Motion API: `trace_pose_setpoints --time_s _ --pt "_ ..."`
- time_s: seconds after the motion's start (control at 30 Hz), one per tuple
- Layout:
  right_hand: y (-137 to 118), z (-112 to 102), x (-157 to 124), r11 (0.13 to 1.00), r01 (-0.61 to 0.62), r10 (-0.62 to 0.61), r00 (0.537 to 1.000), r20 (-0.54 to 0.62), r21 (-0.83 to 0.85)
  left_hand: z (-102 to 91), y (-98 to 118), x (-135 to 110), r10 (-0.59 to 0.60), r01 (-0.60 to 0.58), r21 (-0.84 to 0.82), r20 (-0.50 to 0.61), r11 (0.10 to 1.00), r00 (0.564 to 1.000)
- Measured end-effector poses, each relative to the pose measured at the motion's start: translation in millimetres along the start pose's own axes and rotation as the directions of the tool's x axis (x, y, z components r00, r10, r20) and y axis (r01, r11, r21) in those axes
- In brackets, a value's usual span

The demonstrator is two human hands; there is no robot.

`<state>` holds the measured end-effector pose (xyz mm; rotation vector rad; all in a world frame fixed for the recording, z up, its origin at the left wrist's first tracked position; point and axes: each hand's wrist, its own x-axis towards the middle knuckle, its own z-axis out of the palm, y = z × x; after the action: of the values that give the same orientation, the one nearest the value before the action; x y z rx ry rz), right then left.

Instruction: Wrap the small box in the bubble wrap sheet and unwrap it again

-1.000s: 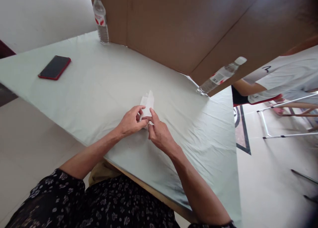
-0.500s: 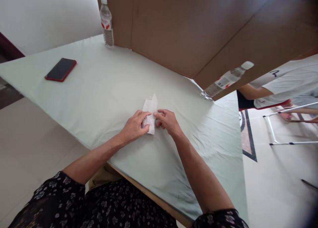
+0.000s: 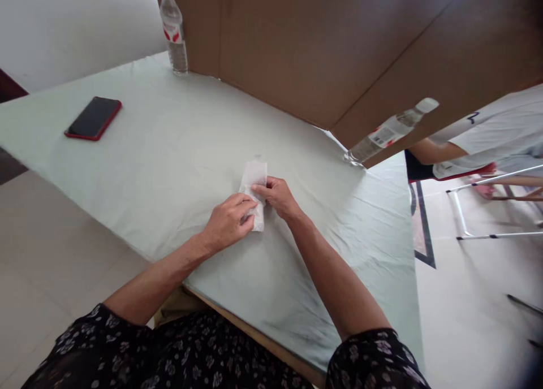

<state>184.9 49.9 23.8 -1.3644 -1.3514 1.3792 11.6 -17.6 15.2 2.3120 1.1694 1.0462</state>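
A small white tissue, folded into a narrow strip, lies near the middle of the table's pale green cloth. My left hand is at its lower left, with fingertips and thumb closed on the near part of the tissue. From the right, my right hand pinches the tissue's right edge, thumb on top and fingers partly hidden beneath. The tissue's far end sticks out beyond both hands, and a thin flap shows at its tip.
A phone in a red case lies at the left. One water bottle stands at the back left; another bottle is at the right, by a tall brown cardboard panel. Beyond it, a person in a white shirt sits near a metal frame.
My right hand has moved left and slightly away, its thumb now over the tissue. The tissue's pointed far end has become squarer and flatter. The view has shifted slightly.
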Motion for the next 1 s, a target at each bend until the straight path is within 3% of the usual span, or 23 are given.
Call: trace_pose_setpoints --time_s 0.17,0.4,0.6,0.73,0.87,0.93,1.0 --pt "-0.4 7.6 -12.5 0.978 0.102 -0.105 0.994 0.003 0.18 0.2 -3.0 1.0 -0.101 0.104 -0.087 0.032 0.991 0.994" --pt "-4.0 6.3 -39.5 0.962 0.213 -0.229 0.97 0.081 0.173 -1.2 -5.2 -1.9 -0.255 0.247 -0.076 -0.137 0.966 0.957" --pt "5.3 1.5 -53.6 0.937 0.35 -0.348 0.927 0.138 0.012 -1.3 -15.6 1.9 -0.265 0.26 -0.244 0.012 0.934 0.964" --pt "22.2 -3.1 -70.6 0.828 0.509 -0.488 0.861 0.143 -0.236 -5.0 -14.7 2.4 -0.265 0.272 -0.304 0.067 0.913 0.962" --pt "40.0 -7.9 -88.3 0.629 0.609 -0.566 0.785 0.252 -0.484 -16.2 -15.3 3.5 -0.229 0.286 -0.337 0.2 0.897 0.953" --pt "45.2 -8.6 -91.8 0.532 0.64 -0.589 0.75 0.299 -0.555 -23.6 -17.7 3.7 -0.183 0.268 -0.332 0.265 0.905 0.947" --pt "46.7 -8.0 -90.2 0.489 0.633 -0.599 0.744 0.296 -0.601 -29.5 -20.7 3.1 -0.132 0.242 -0.324 0.327 0.914 0.936"
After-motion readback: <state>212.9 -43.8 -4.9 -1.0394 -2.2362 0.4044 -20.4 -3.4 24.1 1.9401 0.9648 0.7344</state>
